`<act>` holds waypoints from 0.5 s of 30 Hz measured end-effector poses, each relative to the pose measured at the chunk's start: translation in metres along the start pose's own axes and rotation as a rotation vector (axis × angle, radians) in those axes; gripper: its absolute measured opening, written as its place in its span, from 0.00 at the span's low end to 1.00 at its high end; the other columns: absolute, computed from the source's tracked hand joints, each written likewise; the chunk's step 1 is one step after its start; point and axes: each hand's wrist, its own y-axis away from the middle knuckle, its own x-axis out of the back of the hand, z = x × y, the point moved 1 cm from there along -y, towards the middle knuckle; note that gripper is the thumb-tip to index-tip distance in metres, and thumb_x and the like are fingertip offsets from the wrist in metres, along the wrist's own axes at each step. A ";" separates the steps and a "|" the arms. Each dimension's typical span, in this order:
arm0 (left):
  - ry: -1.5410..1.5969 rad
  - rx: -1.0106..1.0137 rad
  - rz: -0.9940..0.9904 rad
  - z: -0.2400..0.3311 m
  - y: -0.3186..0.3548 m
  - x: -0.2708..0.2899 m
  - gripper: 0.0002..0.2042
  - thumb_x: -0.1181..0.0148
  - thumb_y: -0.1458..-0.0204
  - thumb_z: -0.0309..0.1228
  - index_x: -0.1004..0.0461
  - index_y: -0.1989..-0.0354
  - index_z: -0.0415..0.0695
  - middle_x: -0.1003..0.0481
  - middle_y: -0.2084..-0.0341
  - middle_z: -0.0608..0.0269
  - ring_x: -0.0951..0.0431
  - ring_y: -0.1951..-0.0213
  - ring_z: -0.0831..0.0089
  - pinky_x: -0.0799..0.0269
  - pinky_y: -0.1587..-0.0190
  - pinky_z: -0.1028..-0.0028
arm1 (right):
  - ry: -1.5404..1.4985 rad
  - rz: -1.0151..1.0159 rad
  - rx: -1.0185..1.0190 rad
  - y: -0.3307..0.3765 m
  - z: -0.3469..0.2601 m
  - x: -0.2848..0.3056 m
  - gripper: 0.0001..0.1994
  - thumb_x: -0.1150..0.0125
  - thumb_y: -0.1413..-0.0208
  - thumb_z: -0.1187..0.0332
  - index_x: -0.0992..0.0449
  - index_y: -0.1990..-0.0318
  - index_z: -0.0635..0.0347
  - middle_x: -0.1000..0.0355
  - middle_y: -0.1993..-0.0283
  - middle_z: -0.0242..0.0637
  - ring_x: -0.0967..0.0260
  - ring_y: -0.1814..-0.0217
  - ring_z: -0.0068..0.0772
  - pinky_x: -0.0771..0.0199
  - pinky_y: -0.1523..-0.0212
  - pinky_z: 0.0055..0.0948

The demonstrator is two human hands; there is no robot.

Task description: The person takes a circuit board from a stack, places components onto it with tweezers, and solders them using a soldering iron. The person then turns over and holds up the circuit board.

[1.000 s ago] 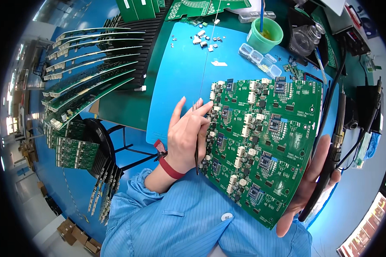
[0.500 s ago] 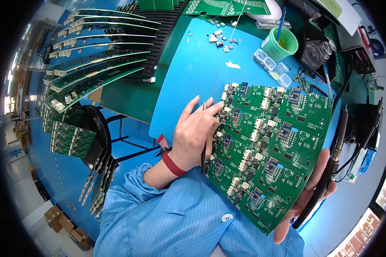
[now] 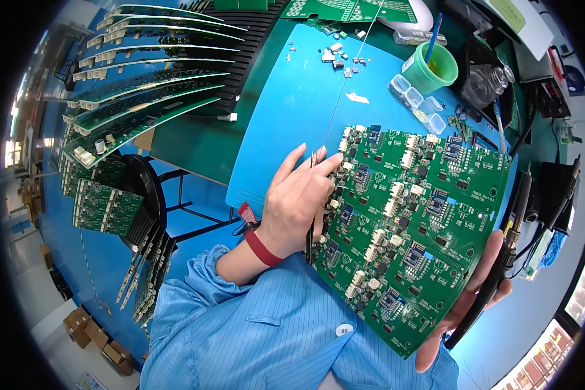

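A large green circuit board point(image 3: 424, 227), carrying white connectors and blue modules in rows, is held up at a tilt in front of me. My left hand point(image 3: 292, 203) is at its left edge, with dark, slim tweezers point(image 3: 310, 237) between the fingers; their lower end runs down along the board's edge. Fingertips of that hand touch the upper left corner by a white connector. Under the board's right edge, my right hand point(image 3: 486, 276) supports it and also grips a black-handled soldering iron point(image 3: 498, 268), whose metal shaft points up and away. Part of that palm is hidden behind the board.
On the blue mat point(image 3: 273, 110) lie loose small components point(image 3: 335, 57) and a clear compartment box point(image 3: 415, 99). A green cup point(image 3: 429, 68) with a blue-handled brush stands behind. Left, several boards point(image 3: 149, 84) stand in a black rack point(image 3: 240, 65); more boards point(image 3: 107, 208) sit on a stool.
The view has shifted slightly, so the bench items appear a little farther right. Both hands keep the same hold on the board, tweezers and soldering iron.
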 end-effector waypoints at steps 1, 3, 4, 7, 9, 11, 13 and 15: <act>-0.005 -0.008 -0.005 -0.001 0.000 0.000 0.09 0.41 0.57 0.22 0.33 0.67 0.39 0.26 0.49 0.46 0.25 0.45 0.48 0.41 0.38 0.48 | 0.021 0.015 -0.010 0.001 -0.002 0.001 0.59 0.32 0.60 0.36 0.60 0.28 0.55 0.68 0.27 0.70 0.52 0.27 0.58 0.34 0.38 0.58; -0.005 -0.007 -0.005 -0.001 0.000 0.000 0.09 0.41 0.57 0.22 0.33 0.67 0.39 0.26 0.49 0.46 0.25 0.45 0.47 0.40 0.38 0.48 | 0.071 0.050 -0.040 0.004 -0.004 0.003 0.59 0.32 0.60 0.36 0.60 0.28 0.55 0.68 0.27 0.70 0.52 0.26 0.58 0.34 0.38 0.58; -0.005 -0.008 -0.003 0.000 0.000 0.000 0.09 0.41 0.57 0.22 0.34 0.67 0.40 0.25 0.49 0.46 0.26 0.45 0.47 0.40 0.38 0.48 | 0.092 0.062 -0.056 0.005 -0.006 0.005 0.59 0.32 0.60 0.36 0.60 0.28 0.55 0.68 0.27 0.69 0.52 0.26 0.57 0.34 0.38 0.58; -0.004 0.001 -0.007 0.000 0.000 0.000 0.09 0.42 0.57 0.22 0.34 0.67 0.40 0.25 0.49 0.46 0.26 0.45 0.47 0.40 0.38 0.47 | 0.102 0.035 -0.054 0.001 -0.004 0.001 0.59 0.33 0.60 0.34 0.60 0.28 0.55 0.67 0.27 0.69 0.53 0.26 0.57 0.35 0.37 0.59; -0.008 0.002 -0.006 0.000 0.001 0.000 0.09 0.42 0.57 0.22 0.34 0.67 0.40 0.25 0.49 0.46 0.26 0.45 0.47 0.40 0.38 0.48 | 0.059 -0.019 -0.012 -0.005 0.000 -0.003 0.59 0.35 0.60 0.33 0.60 0.28 0.54 0.66 0.27 0.70 0.54 0.26 0.58 0.37 0.36 0.59; -0.012 0.003 -0.006 0.001 0.001 -0.001 0.09 0.42 0.57 0.22 0.34 0.67 0.40 0.25 0.49 0.46 0.26 0.45 0.47 0.40 0.38 0.48 | 0.020 -0.068 -0.001 -0.007 0.000 -0.003 0.58 0.38 0.59 0.30 0.60 0.28 0.54 0.65 0.28 0.69 0.56 0.25 0.59 0.39 0.35 0.60; -0.022 0.010 0.036 0.002 0.000 -0.002 0.06 0.47 0.53 0.15 0.34 0.69 0.39 0.23 0.51 0.48 0.24 0.46 0.52 0.39 0.38 0.50 | 0.000 -0.092 -0.016 -0.007 0.001 -0.002 0.58 0.41 0.58 0.28 0.60 0.28 0.54 0.64 0.28 0.69 0.57 0.25 0.58 0.40 0.34 0.60; -0.022 0.008 0.043 0.002 0.000 -0.003 0.06 0.47 0.53 0.15 0.33 0.69 0.39 0.23 0.51 0.48 0.24 0.46 0.52 0.38 0.38 0.50 | 0.052 -0.106 0.008 -0.008 0.003 -0.002 0.57 0.43 0.57 0.28 0.61 0.28 0.54 0.64 0.27 0.68 0.58 0.25 0.59 0.42 0.33 0.60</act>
